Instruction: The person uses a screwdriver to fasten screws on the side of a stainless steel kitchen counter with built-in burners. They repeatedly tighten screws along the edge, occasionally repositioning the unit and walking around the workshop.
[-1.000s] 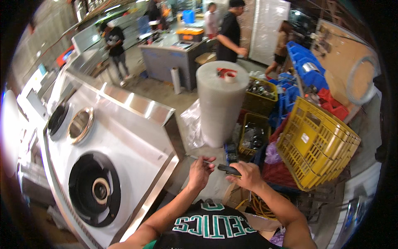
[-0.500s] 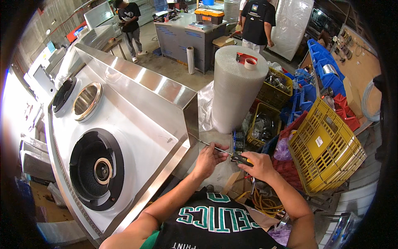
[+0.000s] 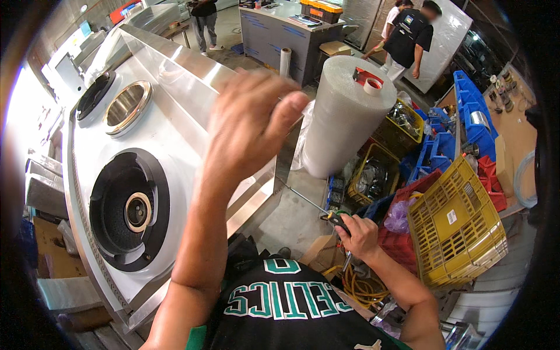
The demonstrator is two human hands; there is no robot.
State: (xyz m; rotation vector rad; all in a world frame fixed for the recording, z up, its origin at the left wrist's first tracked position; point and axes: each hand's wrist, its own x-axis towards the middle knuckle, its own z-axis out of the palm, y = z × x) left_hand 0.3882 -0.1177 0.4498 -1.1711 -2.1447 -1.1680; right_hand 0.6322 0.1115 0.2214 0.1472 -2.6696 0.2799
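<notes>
My right hand (image 3: pixel 358 237) grips the yellow-and-black handle of a screwdriver (image 3: pixel 315 205). Its long thin shaft points up and left, with the tip close to the end face of a stainless steel stove (image 3: pixel 178 137); whether it touches is unclear. Smeared by motion, my left hand (image 3: pixel 245 122) is raised over the stove's near corner, thumb out to the right. Its other fingers are blurred and partly hidden, and the hand and forearm cover part of the stove top. A black burner ring (image 3: pixel 158 175) and a round steel well (image 3: pixel 127 109) are set into that top.
A tall bubble wrap roll (image 3: pixel 344 125) stands beyond the stove's end, a tape roll (image 3: pixel 373 87) on top. To the right are a yellow crate (image 3: pixel 458 224) and blue bins (image 3: pixel 466 99). Two people stand near the grey workbench (image 3: pixel 274 44), another farther left.
My left hand has left the screwdriver shaft and risen up and left over the stove's corner. My right hand still holds the screwdriver. The view has shifted slightly.
</notes>
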